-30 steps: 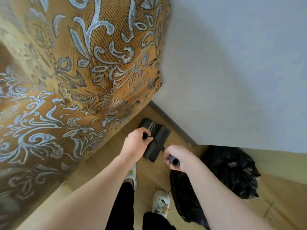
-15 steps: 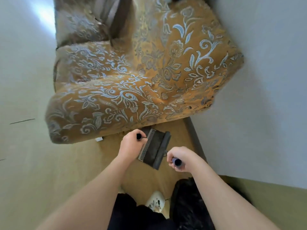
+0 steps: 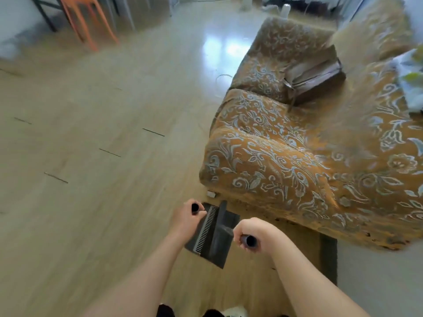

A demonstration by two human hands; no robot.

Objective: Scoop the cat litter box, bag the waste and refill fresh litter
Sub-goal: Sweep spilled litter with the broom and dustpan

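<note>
Change: the view is swung from the wall corner to the open floor [image 3: 96, 138] and the sofa [image 3: 297, 156]; the black bag is no longer seen; both grips are kept.
Meaning: a turn away from the corner is judged, with the tools carried along; no litter box is shown.
Left hand [image 3: 187, 217]: clenched round a black handle, whose end is seen above the fist.
Right hand [image 3: 255, 233]: clenched round a second black handle.
Dustpan [image 3: 203, 234]: held between the hands, just beside the left one; dark, with a row of comb teeth.
Brush [image 3: 223, 241]: pressed against the dustpan, nearer the right hand; bristles cannot be told.
</note>
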